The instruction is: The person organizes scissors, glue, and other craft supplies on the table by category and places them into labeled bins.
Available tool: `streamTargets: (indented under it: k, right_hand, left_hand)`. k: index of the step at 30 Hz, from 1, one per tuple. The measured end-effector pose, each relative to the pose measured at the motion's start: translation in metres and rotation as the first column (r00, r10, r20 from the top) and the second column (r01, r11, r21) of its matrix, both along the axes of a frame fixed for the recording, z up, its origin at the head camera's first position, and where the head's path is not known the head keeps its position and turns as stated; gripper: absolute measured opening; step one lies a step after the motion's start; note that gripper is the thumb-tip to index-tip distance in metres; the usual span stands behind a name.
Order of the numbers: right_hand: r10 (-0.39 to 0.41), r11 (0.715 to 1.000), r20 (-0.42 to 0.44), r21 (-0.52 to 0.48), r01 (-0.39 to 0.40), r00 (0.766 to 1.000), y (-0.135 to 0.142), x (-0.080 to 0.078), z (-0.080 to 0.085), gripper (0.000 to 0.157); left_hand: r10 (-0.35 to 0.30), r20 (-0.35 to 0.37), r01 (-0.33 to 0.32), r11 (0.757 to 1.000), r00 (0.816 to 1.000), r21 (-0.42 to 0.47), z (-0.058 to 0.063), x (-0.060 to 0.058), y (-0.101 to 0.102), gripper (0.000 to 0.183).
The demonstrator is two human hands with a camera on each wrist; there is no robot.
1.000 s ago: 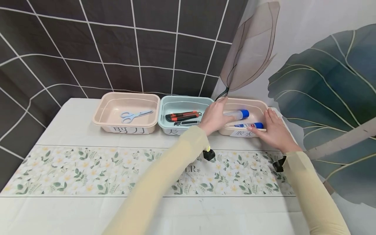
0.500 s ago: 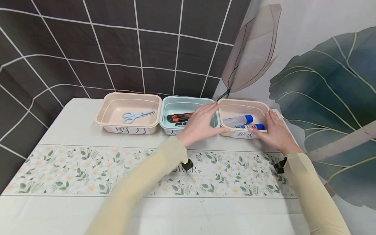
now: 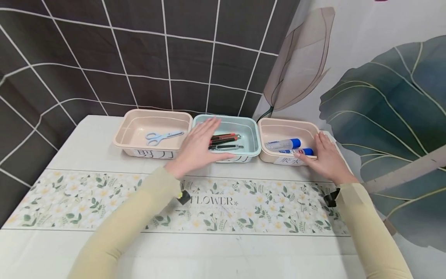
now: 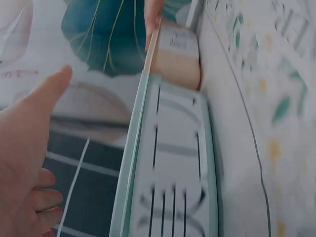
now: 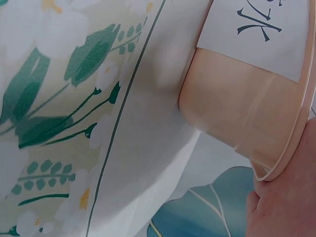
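My left hand [image 3: 196, 149], fingers extended and thumb apart, hovers over the join between the left pink bin [image 3: 122, 141] and the light-blue bin [image 3: 256, 135]. It holds nothing and hides part of both. Light-blue scissors [image 3: 158, 138] lie in the left bin; red-black utility knives [image 3: 223, 139] and a dark utility knife [image 3: 226, 147] lie in the blue one. My right hand [image 3: 329, 159] rests against the right end of the right pink bin [image 3: 289, 123], thumb at its front rim. Inside that bin are a clear blue-capped glue bottle [image 3: 283, 144] and a blue glue tube [image 3: 297, 151].
The bins stand in a row near the back of a table with a white floral cloth [image 3: 244, 248]. Paper labels face forward, such as the right bin's label [image 3: 289, 160]. Behind hangs a dark grid-patterned curtain [image 3: 139, 50]; a leaf-printed cloth [image 3: 393, 93] hangs at right.
My left hand has let go of the clear glue bottle in the right bin and moved left across the blue bin. My right hand has stayed at the right bin.
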State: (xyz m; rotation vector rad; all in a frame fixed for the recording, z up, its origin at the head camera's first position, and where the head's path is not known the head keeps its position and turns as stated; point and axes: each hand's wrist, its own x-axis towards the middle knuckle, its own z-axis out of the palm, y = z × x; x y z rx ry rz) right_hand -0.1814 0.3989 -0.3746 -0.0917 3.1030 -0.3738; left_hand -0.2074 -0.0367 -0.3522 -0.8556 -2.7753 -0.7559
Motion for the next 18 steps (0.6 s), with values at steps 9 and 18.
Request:
streamTargets:
  k: [9,18]
  right_hand:
    - [-0.008,1.000,-0.001,-0.003,0.008,1.000,-0.001,0.001,0.000,0.110]
    - [0.019,1.000,0.002,0.005,-0.019,1.000,0.000,0.001,0.005,0.104]
  left_hand:
    - [0.079,0.009,-0.078,0.995,0.997,-0.070,-0.017,0.010,-0.054,0.118]
    - [0.103,-0.017,-0.104,0.976,0.995,-0.193,-0.031,0.020,-0.085,0.120]
